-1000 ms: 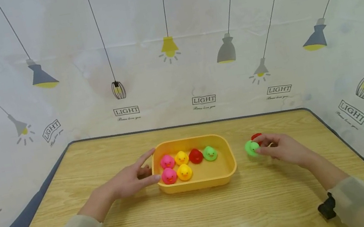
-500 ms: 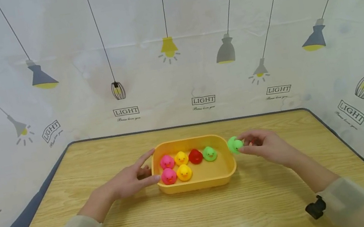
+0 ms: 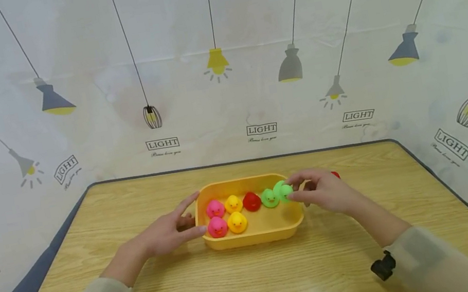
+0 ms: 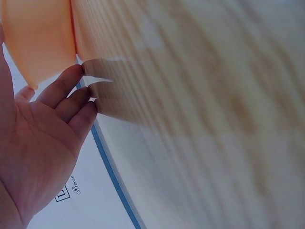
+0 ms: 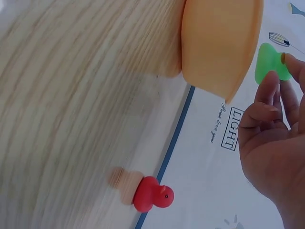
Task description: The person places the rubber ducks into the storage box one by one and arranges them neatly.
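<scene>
My right hand [image 3: 328, 193] pinches a green rubber duck [image 3: 283, 191] between thumb and fingers, over the right end of a yellow plastic basket [image 3: 252, 238]. In the right wrist view this green duck [image 5: 271, 64] is above the basket's rim. At the basket's left end, my left hand [image 3: 161, 235] rests with forefinger and thumb spread against the rim. In the left wrist view the other fingers [image 4: 66, 93] of that hand touch the table. Inside stand two pink ducks [image 3: 217, 227], two yellow ducks [image 3: 237, 222], one red duck [image 3: 251, 201] and another green duck [image 3: 269, 198].
A red duck [image 5: 152, 194] stands on the table to the right of the basket, mostly hidden behind the right hand in the head view. The wooden table [image 3: 257, 277] has a dark edge, with a lamp-printed backdrop [image 3: 187, 91] behind it.
My right hand has lifted the green duck off the table beside the red one and carried it left, over the basket. The left hand has stayed in place.
</scene>
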Motion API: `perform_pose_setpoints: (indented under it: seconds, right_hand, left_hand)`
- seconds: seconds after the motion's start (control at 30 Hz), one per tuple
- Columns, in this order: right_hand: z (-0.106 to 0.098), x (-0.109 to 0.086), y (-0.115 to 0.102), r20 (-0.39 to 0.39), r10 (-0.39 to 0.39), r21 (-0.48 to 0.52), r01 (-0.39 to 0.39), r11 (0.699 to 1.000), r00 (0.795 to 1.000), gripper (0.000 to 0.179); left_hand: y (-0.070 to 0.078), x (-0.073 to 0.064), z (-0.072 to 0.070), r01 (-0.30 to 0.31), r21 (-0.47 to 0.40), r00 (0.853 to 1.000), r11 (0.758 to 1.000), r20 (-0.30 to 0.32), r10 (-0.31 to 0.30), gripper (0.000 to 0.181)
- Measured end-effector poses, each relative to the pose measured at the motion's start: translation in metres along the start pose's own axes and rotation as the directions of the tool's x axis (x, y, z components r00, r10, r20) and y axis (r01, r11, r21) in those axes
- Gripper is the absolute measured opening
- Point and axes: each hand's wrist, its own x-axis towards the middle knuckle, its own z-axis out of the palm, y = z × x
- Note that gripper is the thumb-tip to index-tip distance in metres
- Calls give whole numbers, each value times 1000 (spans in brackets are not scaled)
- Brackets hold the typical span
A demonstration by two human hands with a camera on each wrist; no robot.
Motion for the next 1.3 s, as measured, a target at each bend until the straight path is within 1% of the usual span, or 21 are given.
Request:
perform_pose_setpoints:
  seconds: [0.13,0.3,0.43,0.63,0.77,0.97,1.17,1.3]
  right_hand:
    - [8,5,-3,27,19,24,-20,1000,999,28]
    - [16,10,-5,38,26,-1,-26,1000,999,28]
    - [22,15,-6,32,30,-25,-30,999,999,28]
    - [30,21,-6,29,0,-131,4,991,1000,26]
    - [33,24,-8,41,-9,-178,16,984,999,26]
    - [37,28,-7,95,-20,-186,37,982,995,27]
    - [44,32,-3,107,-42,-184,62,981,993,25]
    - [48,35,-3,124,-61,-184,83,979,990,21]
  left_hand:
    - [-1,1,0,-1,-2,1000,1000,0,1,98]
    - [-1,1,1,-1,-5,1000,1000,0,1,97]
    - [0,1,0,-1,-4,1000,1000,-1,0,97]
    - [0,2,0,6,-1,1000,1000,-4,-6,98]
    - [1,1,0,6,1,1000,1000,-7,-6,98]
    - [1,1,1,7,1,1000,1000,-13,-7,98]
    - [1,1,2,17,-6,1000,1000,-11,-17,97]
    - [3,0,2,0,6,1000,1000,-10,0,97]
